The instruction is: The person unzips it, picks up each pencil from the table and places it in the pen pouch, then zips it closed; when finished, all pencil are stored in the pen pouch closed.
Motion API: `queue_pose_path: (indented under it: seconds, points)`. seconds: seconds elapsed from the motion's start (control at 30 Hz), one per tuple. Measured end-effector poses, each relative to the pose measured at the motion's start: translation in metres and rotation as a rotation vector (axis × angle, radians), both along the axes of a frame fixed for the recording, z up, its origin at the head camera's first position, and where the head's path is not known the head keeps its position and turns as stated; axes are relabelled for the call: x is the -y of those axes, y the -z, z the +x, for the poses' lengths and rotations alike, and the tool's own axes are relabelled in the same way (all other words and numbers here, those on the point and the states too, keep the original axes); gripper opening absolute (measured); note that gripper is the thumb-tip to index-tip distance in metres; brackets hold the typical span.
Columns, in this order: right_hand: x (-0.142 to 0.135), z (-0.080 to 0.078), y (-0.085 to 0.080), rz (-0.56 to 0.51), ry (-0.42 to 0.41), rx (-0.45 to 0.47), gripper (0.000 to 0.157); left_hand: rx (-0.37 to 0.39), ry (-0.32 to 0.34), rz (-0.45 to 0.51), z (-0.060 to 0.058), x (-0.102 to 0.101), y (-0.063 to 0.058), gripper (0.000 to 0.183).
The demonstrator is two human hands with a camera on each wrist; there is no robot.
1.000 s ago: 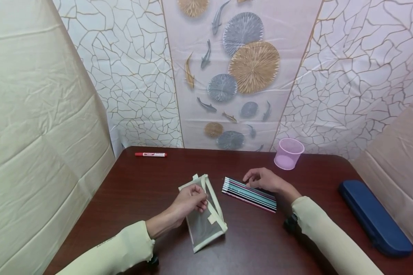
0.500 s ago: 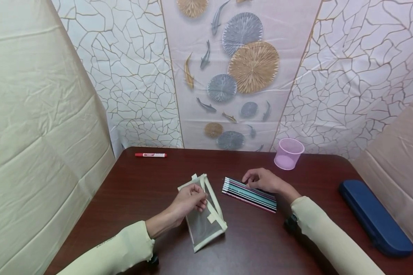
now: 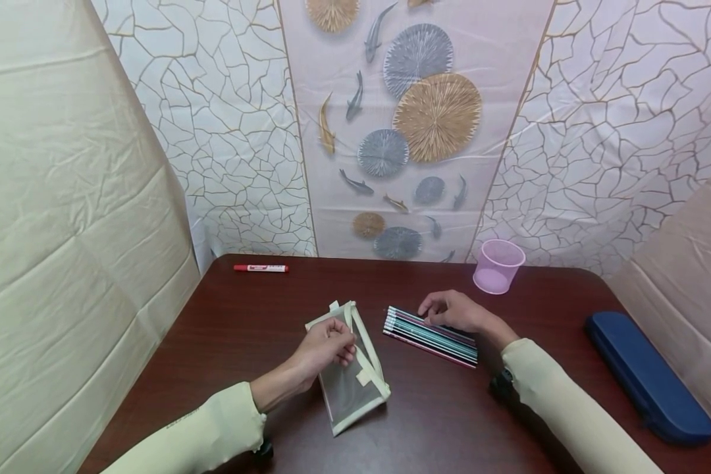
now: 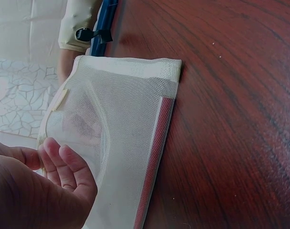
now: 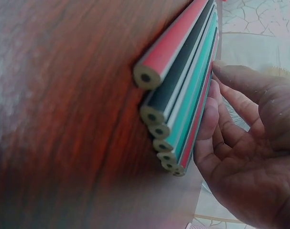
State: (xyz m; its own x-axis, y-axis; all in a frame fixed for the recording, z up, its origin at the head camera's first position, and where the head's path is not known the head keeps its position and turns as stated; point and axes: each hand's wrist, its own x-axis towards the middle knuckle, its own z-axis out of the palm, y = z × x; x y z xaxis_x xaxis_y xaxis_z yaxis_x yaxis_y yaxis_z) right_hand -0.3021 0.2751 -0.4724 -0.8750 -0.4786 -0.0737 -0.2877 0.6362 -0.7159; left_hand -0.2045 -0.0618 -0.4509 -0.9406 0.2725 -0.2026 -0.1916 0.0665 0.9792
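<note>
My left hand point(image 3: 330, 341) pinches the upper edge of a cream mesh zip pouch point(image 3: 349, 392) lying slanted in front of me. Seen from the left wrist, thumb and fingers meet at the edge of the sheer mesh point(image 4: 125, 124), and a red strip shows along the pouch's lower side. Right of the pouch lies a row of several striped pencils point(image 3: 409, 332) in teal, black and red. My right hand point(image 3: 455, 311) is over the row's far side, fingers loosely bent. In the right wrist view its fingertips point(image 5: 211, 114) are right at the pencils point(image 5: 171, 52), whose unsharpened ends face the camera.
A pink cup point(image 3: 498, 266) stands at the back right, and a red and white marker point(image 3: 261, 268) lies at the back left. Along the right side of the dark wooden table point(image 3: 261, 309) is a long blue case point(image 3: 648, 378). Patterned cloth hangs behind.
</note>
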Motion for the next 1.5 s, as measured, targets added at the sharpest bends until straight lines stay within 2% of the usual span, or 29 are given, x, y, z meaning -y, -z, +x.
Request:
queue_pose_path:
  seconds: [0.27, 0.43, 0.6, 0.93, 1.07, 1.2, 1.3, 1.37, 1.5]
  points:
    - [0.001, -0.001, 0.001, 0.037, -0.011, -0.025, 0.015, 0.01, 0.006, -0.004, -0.001, 0.001, 0.002, 0.009]
    - [0.006, -0.002, -0.003, 0.114, -0.018, -0.072, 0.018, 0.009, 0.005, -0.008, -0.002, 0.001, 0.002, 0.009]
    - [0.013, -0.004, -0.006, 0.228, 0.015, -0.117, 0.024, 0.01, 0.002, -0.013, -0.001, 0.001, 0.001, 0.009]
    - [0.022, -0.003, -0.014, 0.356, 0.005, -0.254, 0.024, -0.004, -0.002, 0.0, 0.0, 0.001, 0.0, 0.01]
    - [0.026, 0.0, -0.022, 0.38, 0.051, -0.33, 0.027, 0.0, -0.003, -0.006, 0.0, 0.001, -0.001, 0.01]
    - [0.035, 0.004, -0.034, 0.303, 0.115, -0.409, 0.03, -0.001, -0.005, -0.009, -0.001, 0.001, -0.001, 0.011]
    - [0.045, 0.008, -0.042, 0.153, 0.136, -0.419, 0.029, -0.008, -0.003, -0.011, -0.002, 0.001, -0.001, 0.01]
    - [0.052, 0.013, -0.046, 0.016, 0.135, -0.38, 0.028, -0.007, 0.0, -0.01, -0.002, 0.0, 0.0, 0.008]
    - [0.068, 0.025, -0.049, -0.293, 0.127, -0.188, 0.025, -0.006, 0.01, -0.007, -0.002, -0.001, -0.001, 0.008]
